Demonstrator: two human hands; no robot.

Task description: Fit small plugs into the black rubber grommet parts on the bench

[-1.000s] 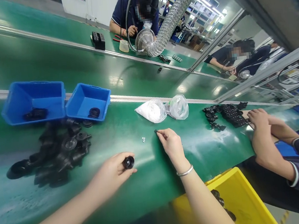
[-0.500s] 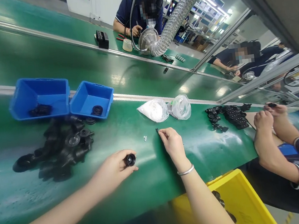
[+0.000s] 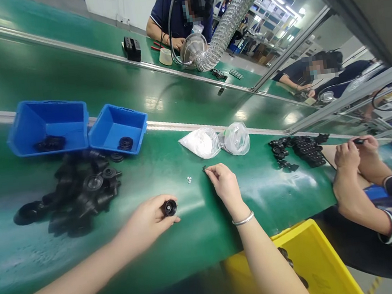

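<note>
My left hand (image 3: pixel 156 215) is closed around a round black plastic part (image 3: pixel 170 208), its hollow end turned up with a small pale spot in the middle. To the right, my right hand (image 3: pixel 221 178) pinches a tiny black piece (image 3: pixel 204 168) between thumb and fingertips, just above the green tabletop. Between the hands lie several small white pieces (image 3: pixel 189 180) on the table. Behind them sit a clear bag of white bits (image 3: pixel 201 144) and a second clear plastic bag (image 3: pixel 236 139).
Two blue bins, a larger one (image 3: pixel 46 107) and a smaller one (image 3: pixel 117 111), stand at the left behind a heap of black parts (image 3: pixel 86 192). A yellow crate (image 3: pixel 321 255) is at lower right. More black parts (image 3: pixel 304 151) lie near a co-worker's hands (image 3: pixel 354 153).
The view shifts very slightly. Both my hands keep their holds and almost the same places. The co-workers' hands move a little.
</note>
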